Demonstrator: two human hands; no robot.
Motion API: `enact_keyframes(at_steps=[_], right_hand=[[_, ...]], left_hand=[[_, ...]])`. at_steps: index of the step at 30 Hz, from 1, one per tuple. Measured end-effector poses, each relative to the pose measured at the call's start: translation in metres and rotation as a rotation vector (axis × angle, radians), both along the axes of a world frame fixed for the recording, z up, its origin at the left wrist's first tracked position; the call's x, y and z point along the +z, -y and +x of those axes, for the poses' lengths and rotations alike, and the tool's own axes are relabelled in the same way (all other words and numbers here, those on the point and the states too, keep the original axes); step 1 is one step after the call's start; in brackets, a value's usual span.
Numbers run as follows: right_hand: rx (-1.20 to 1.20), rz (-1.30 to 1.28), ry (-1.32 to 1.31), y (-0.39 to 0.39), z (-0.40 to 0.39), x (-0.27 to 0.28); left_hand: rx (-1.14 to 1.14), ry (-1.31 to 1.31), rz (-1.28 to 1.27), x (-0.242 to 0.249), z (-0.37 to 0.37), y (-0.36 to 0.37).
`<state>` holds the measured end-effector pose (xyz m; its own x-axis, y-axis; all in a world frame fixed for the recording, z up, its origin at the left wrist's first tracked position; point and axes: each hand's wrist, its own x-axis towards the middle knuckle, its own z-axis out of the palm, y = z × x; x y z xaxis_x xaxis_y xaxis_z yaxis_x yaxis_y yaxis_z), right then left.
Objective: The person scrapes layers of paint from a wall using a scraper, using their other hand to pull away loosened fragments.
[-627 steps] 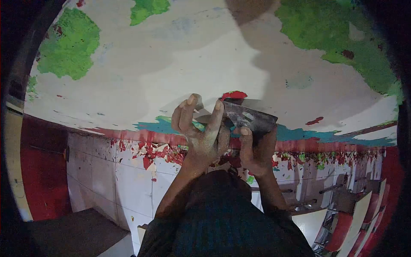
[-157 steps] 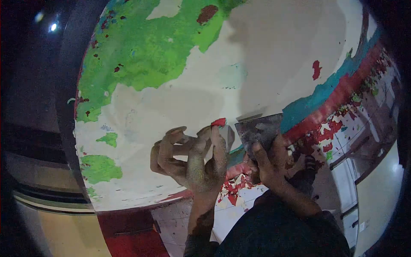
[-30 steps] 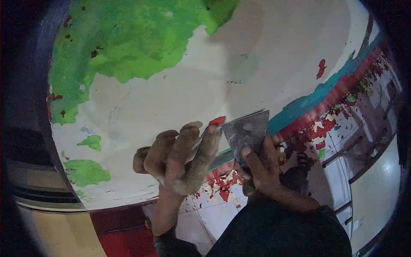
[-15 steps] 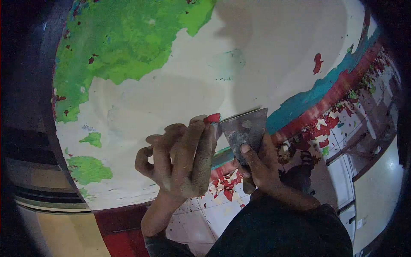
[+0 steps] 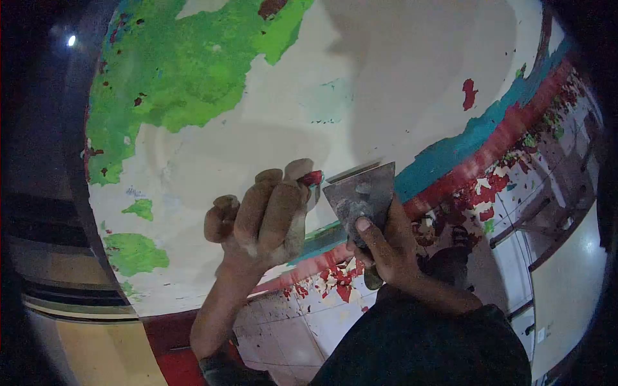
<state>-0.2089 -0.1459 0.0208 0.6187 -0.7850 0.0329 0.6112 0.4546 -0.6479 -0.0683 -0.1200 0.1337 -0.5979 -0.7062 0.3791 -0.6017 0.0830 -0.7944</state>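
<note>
My right hand (image 5: pixel 394 254) is wrapped round a metal paint scraper (image 5: pixel 373 190), thumb pressed on the blade, its wide edge facing the wall (image 5: pixel 225 154). The scraper's handle is mostly hidden in the palm. To its left, my left hand (image 5: pixel 267 212) is raised in front of the wall with its fingers bent. A small red paint flake (image 5: pixel 312 178) sits at its thumb and index fingertips. Much of the wall is pale, with a large patch of green paint (image 5: pixel 187 71) at the upper left and a teal band (image 5: pixel 444 145) low down.
A red strip (image 5: pixel 496 141) runs along the wall's lower edge. Red, cream and green paint flakes (image 5: pixel 344 276) lie scattered over the tiled floor (image 5: pixel 315 321). At the right stands a pale panel (image 5: pixel 573 270) with dark bars beside it. A dark red block (image 5: pixel 170 334) is at the lower left.
My left hand has shifted left and slightly up, away from the scraper, with the red flake still at its fingertips. The scraper has moved slightly left. The view has tilted a little.
</note>
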Motion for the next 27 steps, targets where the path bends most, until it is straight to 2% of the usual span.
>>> enact_keyframes(at_steps=[5,8,12,27], right_hand=[[0.034,0.057,0.002,0.000,-0.001,0.000],[0.018,0.005,-0.061,0.000,0.000,-0.006],[0.013,0.012,0.007,0.000,0.000,-0.003],[0.034,0.063,-0.001,-0.005,-0.005,-0.002]], left_hand=[[-0.061,-0.039,-0.136,-0.014,0.003,0.006],[-0.078,-0.049,-0.181,-0.018,0.004,0.007],[-0.098,-0.145,-0.270,-0.024,0.007,0.008],[-0.054,-0.190,-0.208,-0.022,0.004,0.009]])
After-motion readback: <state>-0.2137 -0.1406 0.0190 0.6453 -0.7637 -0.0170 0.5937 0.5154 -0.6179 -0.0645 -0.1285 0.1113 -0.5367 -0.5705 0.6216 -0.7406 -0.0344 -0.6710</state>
